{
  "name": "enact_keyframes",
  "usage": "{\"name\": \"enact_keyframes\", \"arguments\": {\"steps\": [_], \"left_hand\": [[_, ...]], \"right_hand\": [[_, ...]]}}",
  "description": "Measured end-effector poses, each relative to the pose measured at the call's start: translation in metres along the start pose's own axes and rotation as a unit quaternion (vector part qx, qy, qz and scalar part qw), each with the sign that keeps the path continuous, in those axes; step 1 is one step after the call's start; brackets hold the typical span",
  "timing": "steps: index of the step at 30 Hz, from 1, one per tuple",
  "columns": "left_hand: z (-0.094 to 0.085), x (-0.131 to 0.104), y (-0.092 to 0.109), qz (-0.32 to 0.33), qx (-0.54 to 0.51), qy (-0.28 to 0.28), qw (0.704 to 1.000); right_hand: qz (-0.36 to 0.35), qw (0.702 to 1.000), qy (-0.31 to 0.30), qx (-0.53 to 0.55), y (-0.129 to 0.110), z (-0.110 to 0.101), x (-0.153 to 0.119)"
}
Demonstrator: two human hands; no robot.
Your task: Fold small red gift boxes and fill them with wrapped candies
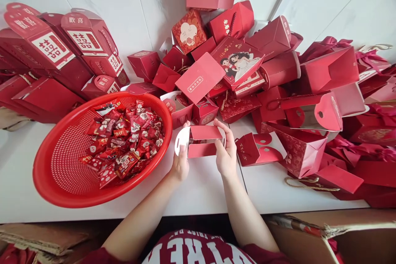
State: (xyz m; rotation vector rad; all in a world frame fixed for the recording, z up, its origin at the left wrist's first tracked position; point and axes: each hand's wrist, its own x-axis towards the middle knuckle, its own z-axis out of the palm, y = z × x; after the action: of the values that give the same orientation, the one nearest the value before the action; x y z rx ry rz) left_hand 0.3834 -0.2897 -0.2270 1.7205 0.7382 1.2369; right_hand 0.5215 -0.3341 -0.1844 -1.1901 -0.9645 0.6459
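A small red box with its top open is held between my two hands, just above the white table near its front edge. My left hand grips the white inner flap at the box's left end, thumb on the near side. Fingers of my right hand wrap round the right end, the thumb at the opening. To the left, close by, sits a red plastic basket with many wrapped candies heaped on its right side. What lies inside the box cannot be made out.
A pile of red gift boxes spreads behind and to the right. Taller red boxes stand at the back left against the white wall. Cardboard boxes are below the table's front edge. Part of another person's hand shows at the far left.
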Motion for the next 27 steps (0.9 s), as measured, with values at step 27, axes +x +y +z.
{"name": "enact_keyframes", "arguments": {"steps": [27], "left_hand": [[0.0, 0.004, -0.001, 0.029, -0.061, 0.041, 0.997]], "right_hand": [[-0.279, 0.839, 0.127, -0.45, 0.016, 0.004, 0.001]]}}
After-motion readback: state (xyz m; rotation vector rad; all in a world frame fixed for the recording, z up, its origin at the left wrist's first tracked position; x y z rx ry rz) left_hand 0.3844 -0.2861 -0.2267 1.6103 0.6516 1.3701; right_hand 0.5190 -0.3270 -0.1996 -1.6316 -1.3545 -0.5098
